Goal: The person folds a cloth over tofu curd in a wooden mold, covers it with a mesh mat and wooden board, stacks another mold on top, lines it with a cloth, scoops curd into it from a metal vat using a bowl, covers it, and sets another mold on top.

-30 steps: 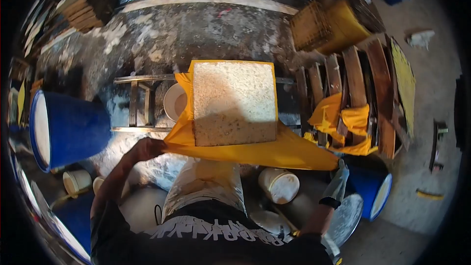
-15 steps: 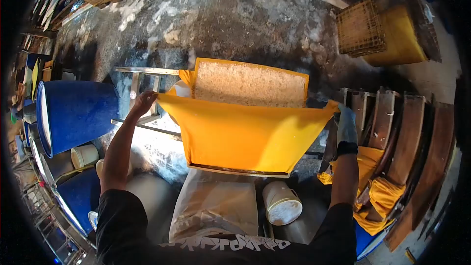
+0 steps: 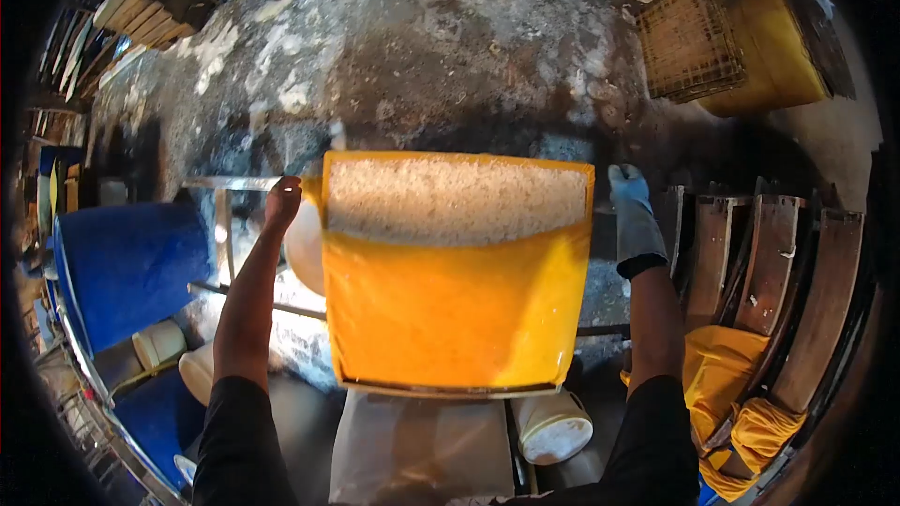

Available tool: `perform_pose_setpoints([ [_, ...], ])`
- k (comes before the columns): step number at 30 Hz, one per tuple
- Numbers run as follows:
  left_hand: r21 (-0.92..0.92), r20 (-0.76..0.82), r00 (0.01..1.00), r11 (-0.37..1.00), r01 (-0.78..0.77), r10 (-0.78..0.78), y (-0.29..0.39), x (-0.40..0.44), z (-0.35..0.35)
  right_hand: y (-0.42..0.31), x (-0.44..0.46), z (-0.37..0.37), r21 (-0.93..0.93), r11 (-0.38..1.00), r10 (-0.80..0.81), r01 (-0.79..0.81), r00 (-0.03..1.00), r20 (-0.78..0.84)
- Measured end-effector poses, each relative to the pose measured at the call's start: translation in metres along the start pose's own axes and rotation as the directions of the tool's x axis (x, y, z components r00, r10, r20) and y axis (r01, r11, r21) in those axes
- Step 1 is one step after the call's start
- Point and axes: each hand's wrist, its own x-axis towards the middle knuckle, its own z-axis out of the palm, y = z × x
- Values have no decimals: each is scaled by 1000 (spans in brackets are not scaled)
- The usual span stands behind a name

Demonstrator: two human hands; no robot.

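Note:
A frame or tray of pale, crumbly material (image 3: 450, 192) stands in front of me, its far part bare. Yellow cloth (image 3: 441, 309) covers the near part and hangs smoothly over the front. My bare left hand (image 3: 284, 197) is beside the far left corner, fingers curled; whatever they hold, if anything, is hidden. Just off the far right corner is my right hand (image 3: 633, 197) in a grey-blue glove. Its fingers are partly spread, with a gap between them and the cloth.
Dark wooden boards (image 3: 769, 262) stand in a row at right, with crumpled yellow cloths (image 3: 722, 365) against them. Blue barrels, one of them large (image 3: 131, 267), are on the left. A white bucket (image 3: 555, 429) sits below the tray. A metal stand (image 3: 225, 184) extends at left.
The raised far edge of the yellow cloth has come down over the near part of the pale material. My right hand has let go of its corner. Both hands now flank the tray.

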Motion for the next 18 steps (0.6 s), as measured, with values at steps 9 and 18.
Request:
perform_pose_setpoints([
  [9,-703,212,868,687,-184,449,-34,86,102,-55,-26,26,424,811,160,-402,851,500],
  [18,-770,-85,994,629,-109,68,100,93,-47,-109,48,-12,931,248,-123,-270,944,306],
])
